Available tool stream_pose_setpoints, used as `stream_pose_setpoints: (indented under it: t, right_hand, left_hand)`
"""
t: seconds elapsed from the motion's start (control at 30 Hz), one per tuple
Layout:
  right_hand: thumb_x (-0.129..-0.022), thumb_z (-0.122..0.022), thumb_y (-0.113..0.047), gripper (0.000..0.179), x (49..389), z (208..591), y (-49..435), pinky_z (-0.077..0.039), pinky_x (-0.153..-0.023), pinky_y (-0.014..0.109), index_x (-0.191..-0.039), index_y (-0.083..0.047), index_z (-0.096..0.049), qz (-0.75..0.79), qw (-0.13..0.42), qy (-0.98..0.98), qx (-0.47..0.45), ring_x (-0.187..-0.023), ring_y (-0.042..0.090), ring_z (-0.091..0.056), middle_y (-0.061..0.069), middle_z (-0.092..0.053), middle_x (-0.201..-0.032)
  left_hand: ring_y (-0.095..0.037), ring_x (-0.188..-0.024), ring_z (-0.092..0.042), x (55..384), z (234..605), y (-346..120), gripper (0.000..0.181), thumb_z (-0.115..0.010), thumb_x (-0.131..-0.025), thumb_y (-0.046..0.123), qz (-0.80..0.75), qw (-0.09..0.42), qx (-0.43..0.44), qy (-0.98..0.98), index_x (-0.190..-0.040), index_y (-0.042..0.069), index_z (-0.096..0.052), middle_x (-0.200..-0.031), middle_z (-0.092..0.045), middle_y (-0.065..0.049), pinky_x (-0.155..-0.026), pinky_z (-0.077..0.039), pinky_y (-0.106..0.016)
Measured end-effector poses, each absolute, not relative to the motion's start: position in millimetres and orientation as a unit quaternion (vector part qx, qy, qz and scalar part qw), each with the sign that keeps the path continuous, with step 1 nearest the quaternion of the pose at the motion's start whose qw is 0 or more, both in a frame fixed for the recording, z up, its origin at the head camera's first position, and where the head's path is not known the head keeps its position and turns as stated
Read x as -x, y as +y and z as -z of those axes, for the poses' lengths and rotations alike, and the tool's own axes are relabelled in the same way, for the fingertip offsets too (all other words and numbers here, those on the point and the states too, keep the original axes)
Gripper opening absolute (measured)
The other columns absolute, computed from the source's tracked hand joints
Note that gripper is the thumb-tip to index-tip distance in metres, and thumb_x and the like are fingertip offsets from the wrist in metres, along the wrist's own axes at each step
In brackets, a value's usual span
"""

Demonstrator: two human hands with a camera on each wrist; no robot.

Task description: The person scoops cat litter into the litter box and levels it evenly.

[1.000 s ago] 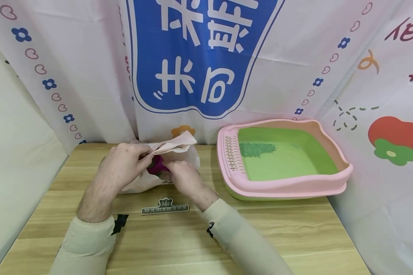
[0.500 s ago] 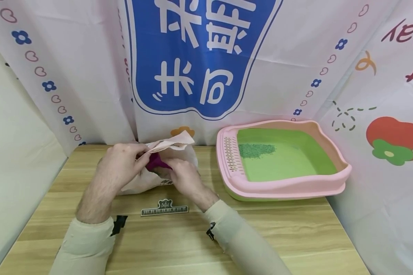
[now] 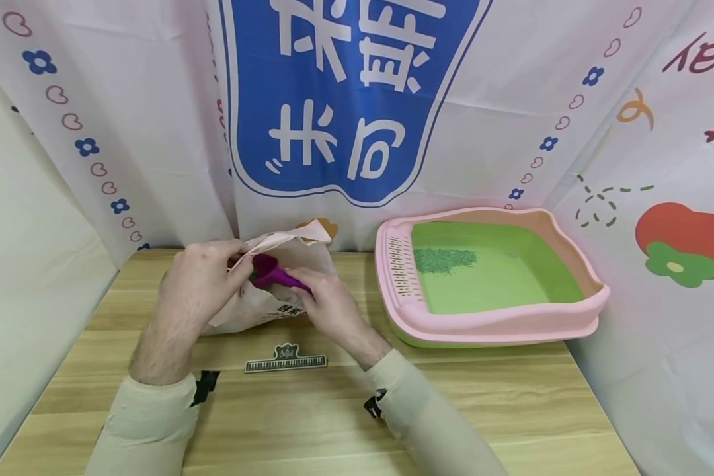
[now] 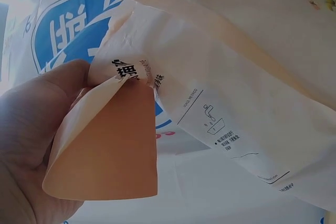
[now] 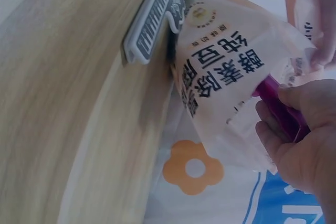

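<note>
A pale paper-like bag (image 3: 256,311) with dark printing lies on the wooden table, its mouth gaping upward. My left hand (image 3: 199,277) pinches the bag's top edge at the left; in the left wrist view a folded flap (image 4: 113,145) of it sticks out of that grip. With my right hand (image 3: 333,307) I hold a purple scoop (image 3: 291,281) by its handle. The scoop's bowl sits in the bag's mouth, with a little green at its edge; how full it is I cannot tell. In the right wrist view my fingers and thumb wrap the purple handle (image 5: 283,111).
To the right stands a litter tray with a pink rim (image 3: 488,317) and green base, green granules (image 3: 446,260) heaped at its left. A dark clip with a piano-key pattern (image 3: 285,359) lies in front of the bag. A printed curtain (image 3: 482,132) hangs behind the table.
The right hand has drawn back slightly to the right and toward me, so more of the scoop shows at the bag's mouth. The left hand, still pinching the edge, has shifted slightly left.
</note>
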State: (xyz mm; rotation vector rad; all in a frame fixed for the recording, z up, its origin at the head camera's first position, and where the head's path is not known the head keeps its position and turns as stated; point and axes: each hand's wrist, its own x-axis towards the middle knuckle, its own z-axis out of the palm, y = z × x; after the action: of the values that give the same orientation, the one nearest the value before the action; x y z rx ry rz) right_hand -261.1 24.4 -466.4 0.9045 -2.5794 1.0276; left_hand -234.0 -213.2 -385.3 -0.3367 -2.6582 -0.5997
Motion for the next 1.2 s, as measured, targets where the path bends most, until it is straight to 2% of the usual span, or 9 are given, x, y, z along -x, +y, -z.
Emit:
stream_pose_setpoints:
  t: [0.13,0.4,0.6,0.8,0.97,1.2]
  right_hand:
    - [-0.116,-0.073,-0.014,0.037,256,460,32,-0.065,-0.122,0.042,-0.152,-0.009,-0.078,-0.348,0.117,-0.881,-0.300,-0.144,0.026,-0.079,0.008,-0.082,-0.152]
    - [-0.115,-0.075,-0.014,0.036,248,448,47,-0.067,-0.119,0.045,-0.150,-0.008,-0.079,-0.353,0.129,-0.878,-0.296,-0.141,0.030,-0.081,0.011,-0.082,-0.152]
    - [-0.114,-0.077,-0.013,0.036,245,443,56,-0.067,-0.119,0.045,-0.149,-0.009,-0.080,-0.343,0.145,-0.879,-0.297,-0.139,0.031,-0.082,0.012,-0.083,-0.150]
    - [-0.114,-0.078,-0.017,0.037,243,437,64,-0.068,-0.117,0.047,-0.150,-0.013,-0.080,-0.340,0.144,-0.884,-0.288,-0.136,0.033,-0.083,0.013,-0.083,-0.149]
    - [-0.113,-0.079,-0.015,0.039,241,431,71,-0.065,-0.122,0.049,-0.152,-0.012,-0.078,-0.348,0.137,-0.882,-0.285,-0.141,0.036,-0.080,0.016,-0.080,-0.153]
    - [-0.115,-0.076,-0.018,0.040,241,425,80,-0.062,-0.126,0.049,-0.155,-0.011,-0.076,-0.348,0.124,-0.887,-0.278,-0.145,0.037,-0.078,0.016,-0.077,-0.158]
  left_hand:
    - [-0.031,-0.076,-0.078,234,385,-213,0.018,-0.075,-0.108,0.016,0.217,0.189,0.116,-0.951,-0.116,0.007,-0.087,-0.104,-0.089,-0.019,-0.064,-0.064,-0.053]
    - [-0.035,-0.081,-0.081,234,385,-214,0.020,-0.075,-0.108,0.018,0.220,0.183,0.110,-0.952,-0.120,0.006,-0.087,-0.108,-0.089,-0.020,-0.068,-0.066,-0.058]
    - [-0.032,-0.076,-0.077,234,385,-216,0.022,-0.074,-0.109,0.017,0.221,0.187,0.107,-0.951,-0.122,0.006,-0.087,-0.104,-0.089,-0.019,-0.062,-0.062,-0.050]
    - [-0.038,-0.080,-0.083,233,386,-217,0.024,-0.072,-0.108,0.017,0.226,0.202,0.106,-0.947,-0.124,0.008,-0.088,-0.106,-0.090,-0.019,-0.063,-0.066,-0.057]
    - [-0.042,-0.085,-0.086,233,386,-217,0.024,-0.072,-0.108,0.016,0.228,0.204,0.107,-0.946,-0.124,0.006,-0.087,-0.108,-0.090,-0.021,-0.068,-0.069,-0.062]
    - [-0.044,-0.084,-0.086,235,384,-217,0.026,-0.072,-0.108,0.015,0.222,0.209,0.103,-0.947,-0.127,0.004,-0.086,-0.111,-0.089,-0.024,-0.068,-0.069,-0.062]
